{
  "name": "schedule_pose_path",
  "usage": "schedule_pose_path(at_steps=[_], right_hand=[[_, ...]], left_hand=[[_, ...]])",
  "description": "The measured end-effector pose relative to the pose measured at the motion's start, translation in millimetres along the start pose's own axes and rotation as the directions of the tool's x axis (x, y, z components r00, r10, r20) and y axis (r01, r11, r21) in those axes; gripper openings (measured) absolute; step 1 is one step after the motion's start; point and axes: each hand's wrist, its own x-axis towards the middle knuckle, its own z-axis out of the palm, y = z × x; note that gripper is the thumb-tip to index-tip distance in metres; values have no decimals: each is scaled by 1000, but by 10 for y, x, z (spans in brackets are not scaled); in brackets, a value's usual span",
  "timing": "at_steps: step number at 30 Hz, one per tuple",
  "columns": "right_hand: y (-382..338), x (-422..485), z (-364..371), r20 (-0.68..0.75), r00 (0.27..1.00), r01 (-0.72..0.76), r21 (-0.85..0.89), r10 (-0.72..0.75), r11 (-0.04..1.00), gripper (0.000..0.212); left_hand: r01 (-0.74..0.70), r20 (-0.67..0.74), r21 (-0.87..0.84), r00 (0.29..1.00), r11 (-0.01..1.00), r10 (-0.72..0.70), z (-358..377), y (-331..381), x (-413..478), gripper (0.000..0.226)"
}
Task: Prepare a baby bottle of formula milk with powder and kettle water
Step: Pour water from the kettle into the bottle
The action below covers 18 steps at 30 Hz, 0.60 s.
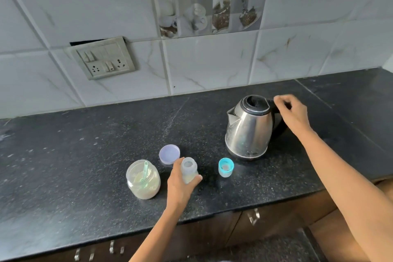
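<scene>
Low in the view, the left forearm reaches up over the counter edge, and the left hand (pixel 180 185) grips the baby bottle (pixel 188 169), thumb on one side and fingers curled round the other. The bottle stands upright on the black countertop (pixel 85 155) with its neck open and a pale layer in its base. Just left of this hand sits the open powder jar (pixel 143 185), with a green scoop (pixel 145 171) leaning inside. Just beyond the hand's thumb lies a lilac lid (pixel 169 154). To the hand's right stands the teal bottle cap (pixel 226 167), apart from the bottle. Farther right and back, the right hand (pixel 292 112) curls its fingers over the black handle of the steel kettle (pixel 248 127), whose spout points left.
</scene>
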Motion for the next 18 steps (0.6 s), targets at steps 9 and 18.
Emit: schedule_pose_path(at_steps=[9,18], right_hand=[[324,77,8,109,989,-121,199,101,972,25],[480,-269,40,-83,986,-104,356,142,929,38]], left_hand=[[54,-120,-94,991,994,-65,127,-28,-39,56],[71,-150,-113,985,991,-88,192,-57,78,51]])
